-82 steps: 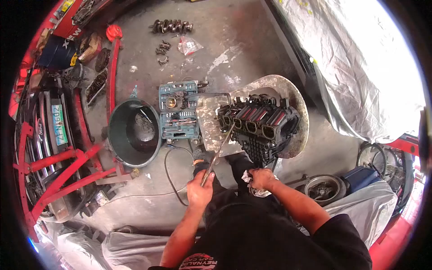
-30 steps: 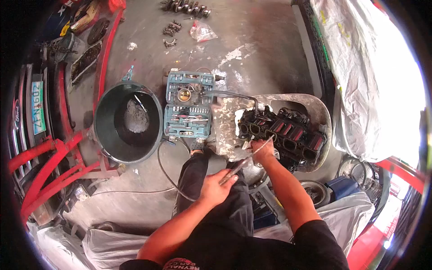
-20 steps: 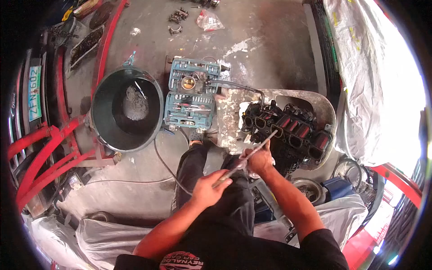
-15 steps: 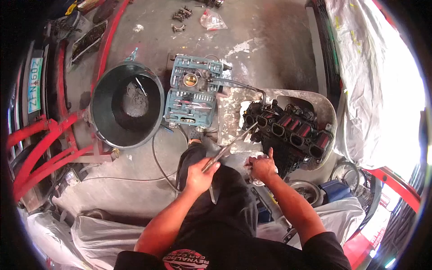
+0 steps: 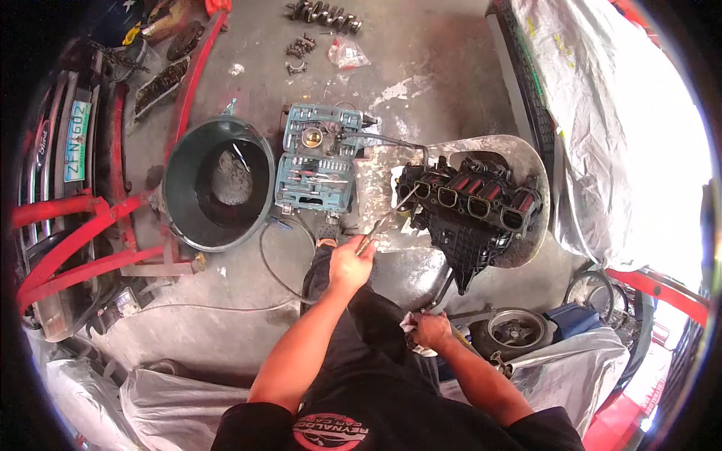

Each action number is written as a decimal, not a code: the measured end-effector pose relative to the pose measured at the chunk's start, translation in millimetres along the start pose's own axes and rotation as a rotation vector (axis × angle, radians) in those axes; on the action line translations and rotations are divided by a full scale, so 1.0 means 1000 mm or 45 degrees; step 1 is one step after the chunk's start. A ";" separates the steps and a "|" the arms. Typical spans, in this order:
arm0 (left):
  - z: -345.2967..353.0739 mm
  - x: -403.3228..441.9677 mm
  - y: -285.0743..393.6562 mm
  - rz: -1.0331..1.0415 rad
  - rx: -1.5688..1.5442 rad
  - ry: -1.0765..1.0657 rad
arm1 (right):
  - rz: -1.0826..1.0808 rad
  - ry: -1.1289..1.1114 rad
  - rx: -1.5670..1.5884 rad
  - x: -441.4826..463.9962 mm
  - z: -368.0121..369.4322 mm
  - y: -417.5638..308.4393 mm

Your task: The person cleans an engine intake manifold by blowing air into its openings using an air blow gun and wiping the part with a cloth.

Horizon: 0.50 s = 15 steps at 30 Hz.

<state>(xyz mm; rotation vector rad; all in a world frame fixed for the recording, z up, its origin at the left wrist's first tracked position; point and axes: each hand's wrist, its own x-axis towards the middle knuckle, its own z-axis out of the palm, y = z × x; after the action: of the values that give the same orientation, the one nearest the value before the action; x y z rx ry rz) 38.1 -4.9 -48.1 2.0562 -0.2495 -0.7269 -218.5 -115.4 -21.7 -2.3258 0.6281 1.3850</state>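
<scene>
My left hand (image 5: 352, 267) is closed around the handle of a long, slim metal tool (image 5: 374, 228), whose exact kind I cannot make out. Its thin tip points at the leftmost port of a black intake manifold (image 5: 466, 240), which has a row of several openings. Lower down, my right hand (image 5: 432, 332) grips a crumpled white rag (image 5: 415, 336) in front of my legs, apart from the manifold. The manifold rests on a worn, pale, paint-stained board (image 5: 530, 161). Whether the tip touches the port is unclear.
An open tool case (image 5: 316, 184) with sockets lies beside a large dark bucket (image 5: 174, 199). A wheel (image 5: 519, 331) lies at lower right. Red metal bars (image 5: 71, 263) stand at left. A crankshaft (image 5: 325, 15) and a plastic bag (image 5: 347, 52) are on the far floor.
My right hand has moved down and left, away from the manifold, with the rag in it. My left hand has shifted slightly up and right with the tool. The camera view has shifted.
</scene>
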 end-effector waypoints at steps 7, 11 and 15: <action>0.011 0.003 0.049 -0.021 0.199 -0.046 | 0.110 0.038 0.108 -0.034 0.026 0.028; 0.006 -0.024 0.044 -0.112 0.288 -0.043 | 0.194 0.035 0.285 -0.058 0.029 0.047; 0.001 -0.035 0.040 -0.152 0.026 0.005 | 0.280 0.077 0.366 -0.065 0.018 0.056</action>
<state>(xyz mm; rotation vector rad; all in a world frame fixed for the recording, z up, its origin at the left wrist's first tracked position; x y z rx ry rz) 13.4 -13.2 -1.8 2.1056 -0.1333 -0.7955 -289.1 -140.3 23.8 -2.1246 1.0542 1.2220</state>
